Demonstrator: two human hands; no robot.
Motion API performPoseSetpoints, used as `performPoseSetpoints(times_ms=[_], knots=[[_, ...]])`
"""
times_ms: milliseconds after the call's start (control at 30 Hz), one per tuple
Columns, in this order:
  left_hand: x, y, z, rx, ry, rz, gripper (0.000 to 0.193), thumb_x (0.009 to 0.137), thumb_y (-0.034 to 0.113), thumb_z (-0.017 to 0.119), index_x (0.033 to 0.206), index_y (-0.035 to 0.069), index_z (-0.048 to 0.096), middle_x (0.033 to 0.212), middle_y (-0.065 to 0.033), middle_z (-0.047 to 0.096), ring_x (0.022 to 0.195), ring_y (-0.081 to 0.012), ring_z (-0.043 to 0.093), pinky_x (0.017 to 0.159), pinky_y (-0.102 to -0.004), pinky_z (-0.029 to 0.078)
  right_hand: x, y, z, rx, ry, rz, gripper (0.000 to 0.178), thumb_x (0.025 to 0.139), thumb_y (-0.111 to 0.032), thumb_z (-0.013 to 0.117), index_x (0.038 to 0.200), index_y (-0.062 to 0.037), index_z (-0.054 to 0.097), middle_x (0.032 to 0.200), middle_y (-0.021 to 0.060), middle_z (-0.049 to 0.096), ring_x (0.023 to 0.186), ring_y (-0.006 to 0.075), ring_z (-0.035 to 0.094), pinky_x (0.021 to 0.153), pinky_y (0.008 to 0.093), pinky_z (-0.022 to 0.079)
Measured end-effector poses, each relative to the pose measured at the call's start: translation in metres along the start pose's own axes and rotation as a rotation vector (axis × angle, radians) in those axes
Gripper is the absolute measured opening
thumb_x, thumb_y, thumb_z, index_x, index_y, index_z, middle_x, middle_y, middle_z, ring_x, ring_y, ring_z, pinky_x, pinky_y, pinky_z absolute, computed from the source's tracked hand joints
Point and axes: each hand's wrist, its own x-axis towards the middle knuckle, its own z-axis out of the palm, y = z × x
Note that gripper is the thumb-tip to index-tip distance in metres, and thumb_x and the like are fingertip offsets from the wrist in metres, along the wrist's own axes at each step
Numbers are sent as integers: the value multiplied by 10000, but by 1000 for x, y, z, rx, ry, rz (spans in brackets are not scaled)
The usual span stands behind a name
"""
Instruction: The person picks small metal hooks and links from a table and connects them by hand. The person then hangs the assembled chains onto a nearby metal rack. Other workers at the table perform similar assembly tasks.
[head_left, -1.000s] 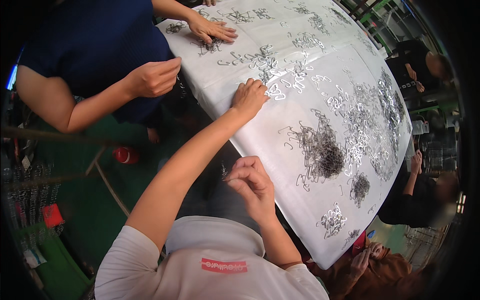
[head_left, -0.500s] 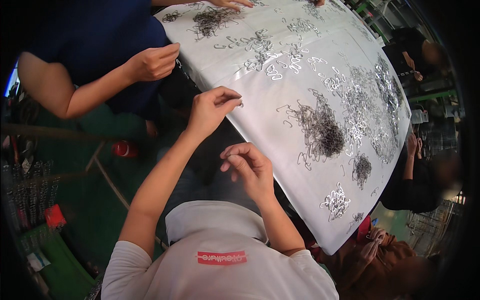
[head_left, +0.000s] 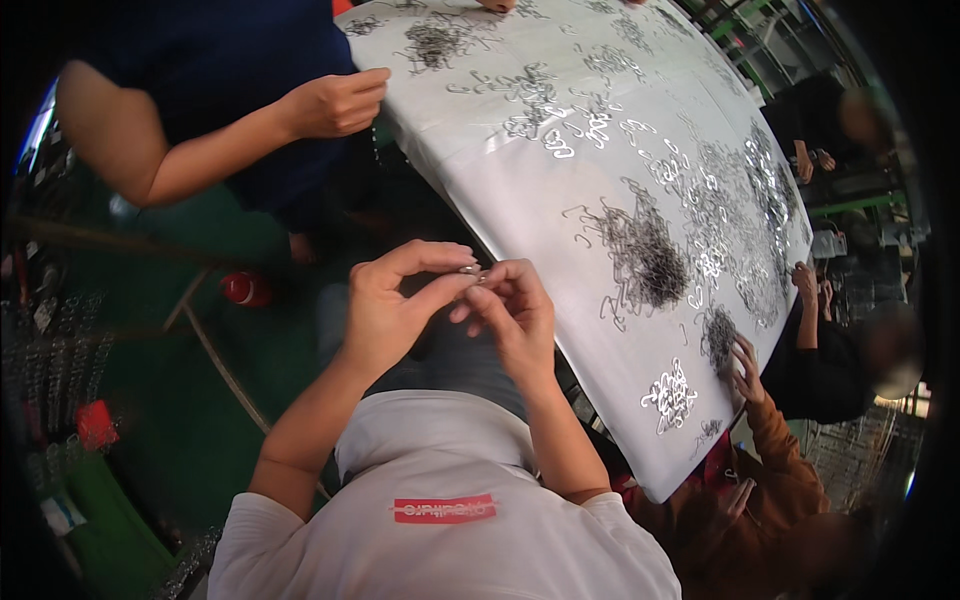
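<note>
My left hand (head_left: 385,305) and my right hand (head_left: 517,320) meet in front of my chest, just off the edge of the white-covered table. Thumb and fingers of each are pinched together. Between the fingertips glints a small shiny metal piece (head_left: 470,270), mostly covered, so its exact shape is hard to make out. Both hands grip at this spot. On the table beside them lies a dense pile of dark, thin wire hooks (head_left: 655,265). A smaller group of bright silver hooks (head_left: 670,397) lies nearer the front corner.
Loose metal hooks (head_left: 595,125) are scattered over the far part of the white table (head_left: 530,215). At left, a co-worker's closed hand (head_left: 345,103) hovers by the table edge. Another person's hand (head_left: 745,370) touches a small dark pile. A red container (head_left: 245,289) stands on the floor.
My left hand has come down and toward me from the table edge to meet my right hand. At lower right, a co-worker's hand has reached onto a pile.
</note>
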Motion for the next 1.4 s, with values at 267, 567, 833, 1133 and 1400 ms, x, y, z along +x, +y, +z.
performPoseSetpoints(times_ms=[267, 567, 833, 1133, 1400], knots=[[1, -9, 0, 0, 0, -43, 159, 797, -78, 681, 939, -9, 703, 927, -80, 703, 840, -123, 662, 757, -228, 520, 25, 1, -65, -538, 262, -206, 220, 857, -70, 669, 1061, -25, 601, 1031, 56, 638, 790, 122, 593, 614, 262, 478], [6, -18, 5, 19, 28, -80, 144, 805, -92, 666, 921, -14, 700, 886, -78, 700, 820, -118, 656, 744, -216, 511, 90, 28, -170, -1466, 553, -189, 235, 823, -203, 676, 1005, -55, 683, 984, 116, 623, 872, 280, 640, 787, 393, 496], [7, -26, 7, 19, 36, -45, 160, 787, -110, 673, 916, -20, 698, 917, -97, 679, 805, -121, 635, 700, -210, 502, 135, -25, -248, -1402, 485, 7, 185, 848, -244, 650, 967, -115, 709, 990, 109, 678, 908, 300, 646, 798, 418, 496], [-1, -28, 6, 74, 81, -30, 180, 782, -108, 679, 932, -10, 703, 909, -82, 671, 770, -105, 605, 683, -215, 480, 201, -31, -299, -1857, 37, 162, 157, 842, -104, 617, 977, -28, 642, 976, 152, 660, 912, 321, 644, 792, 412, 505], [-9, -33, 11, 17, 81, -52, 163, 808, -63, 672, 953, 2, 710, 914, -59, 680, 759, -85, 580, 683, -210, 457, 157, -29, -232, -2004, 217, -313, 98, 841, -32, 587, 937, -35, 610, 921, 113, 640, 870, 296, 644, 743, 414, 505]])
